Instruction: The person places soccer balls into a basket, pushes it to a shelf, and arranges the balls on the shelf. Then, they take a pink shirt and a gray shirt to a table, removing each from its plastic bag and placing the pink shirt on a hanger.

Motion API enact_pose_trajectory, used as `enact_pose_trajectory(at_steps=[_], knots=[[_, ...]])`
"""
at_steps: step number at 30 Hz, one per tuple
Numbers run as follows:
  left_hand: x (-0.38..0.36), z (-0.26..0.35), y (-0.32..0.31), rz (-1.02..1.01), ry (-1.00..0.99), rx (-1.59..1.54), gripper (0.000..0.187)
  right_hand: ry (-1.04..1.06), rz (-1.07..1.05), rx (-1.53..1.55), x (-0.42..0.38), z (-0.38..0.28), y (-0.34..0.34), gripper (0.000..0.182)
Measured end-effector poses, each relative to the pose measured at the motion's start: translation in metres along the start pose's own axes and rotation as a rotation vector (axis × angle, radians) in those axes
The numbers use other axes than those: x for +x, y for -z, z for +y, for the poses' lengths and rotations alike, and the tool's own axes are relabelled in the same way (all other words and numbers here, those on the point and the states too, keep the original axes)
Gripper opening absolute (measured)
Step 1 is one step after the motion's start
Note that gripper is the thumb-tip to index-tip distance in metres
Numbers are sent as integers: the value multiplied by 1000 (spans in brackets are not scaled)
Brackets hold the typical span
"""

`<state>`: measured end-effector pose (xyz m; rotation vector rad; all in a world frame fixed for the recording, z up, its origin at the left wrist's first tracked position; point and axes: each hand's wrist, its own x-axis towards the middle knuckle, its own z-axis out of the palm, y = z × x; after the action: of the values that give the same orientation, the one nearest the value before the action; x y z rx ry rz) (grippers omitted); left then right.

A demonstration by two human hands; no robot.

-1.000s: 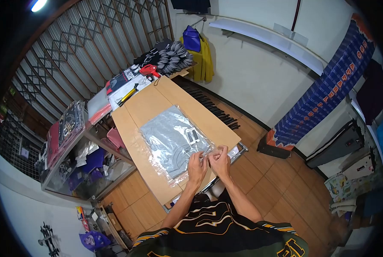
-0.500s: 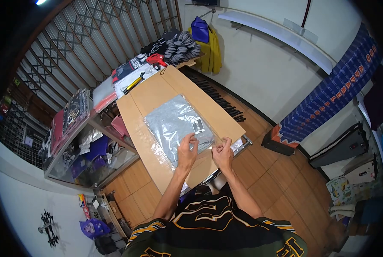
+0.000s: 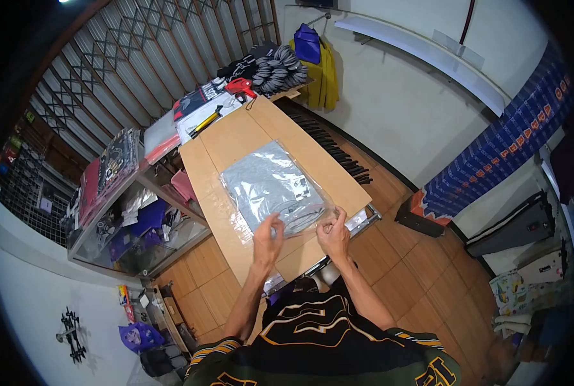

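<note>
A folded grey garment [image 3: 261,177] lies inside a clear plastic bag [image 3: 322,199] on the brown board tabletop. A small black-and-white label [image 3: 300,186] shows on the bag near its right side. My right hand [image 3: 334,237] pinches the bag's near right corner, fingers pressed together. My left hand [image 3: 268,241] is over the bag's near left edge, fingers bent and thumb apart, with nothing visible between them.
Beyond the board [image 3: 219,138] lie a yellow-and-black tool [image 3: 206,120] and a red tape dispenser [image 3: 241,87]. Rolled grey-black bundles [image 3: 277,67] are stacked behind. A glass display case [image 3: 139,225] stands left. A blue printed column [image 3: 493,148] rises right.
My left hand has moved left and slightly nearer to me, away from the label. My right hand stays at the bag's corner. The view has shifted slightly.
</note>
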<state>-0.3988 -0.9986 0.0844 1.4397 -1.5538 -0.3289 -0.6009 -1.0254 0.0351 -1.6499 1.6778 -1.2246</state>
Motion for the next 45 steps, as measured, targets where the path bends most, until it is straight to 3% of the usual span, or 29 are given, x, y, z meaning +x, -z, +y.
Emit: enact_pose_trajectory(at_steps=[6, 16, 22, 26, 30, 32, 37, 41, 45], knots=[[74, 0, 45, 170, -157, 63, 30, -42, -33, 1, 1, 3, -1, 62], [135, 11, 86, -35, -393, 209, 26, -20, -28, -17, 2, 3, 1, 56], [118, 34, 88, -238, -255, 43, 22, -108, -25, 43, 0, 0, 3, 32], [113, 41, 91, -187, -341, 21, 27, 34, -68, -33, -6, -12, 5, 19], [128, -17, 78, -75, -40, 43, 32, 179, -106, -49, -11, -22, -13, 16], [132, -69, 68, -71, -14, 161, 38, 284, -110, -41, -9, -25, -25, 29], [139, -193, 45, -114, 89, 516, 63, 329, -322, -179, -5, -41, -38, 38], [144, -206, 38, -178, 249, 539, 79, 350, -366, -292, 1, -32, -49, 33], [156, -176, 41, -258, 454, 597, 84, 328, -362, -399, 1, -18, -54, 24]])
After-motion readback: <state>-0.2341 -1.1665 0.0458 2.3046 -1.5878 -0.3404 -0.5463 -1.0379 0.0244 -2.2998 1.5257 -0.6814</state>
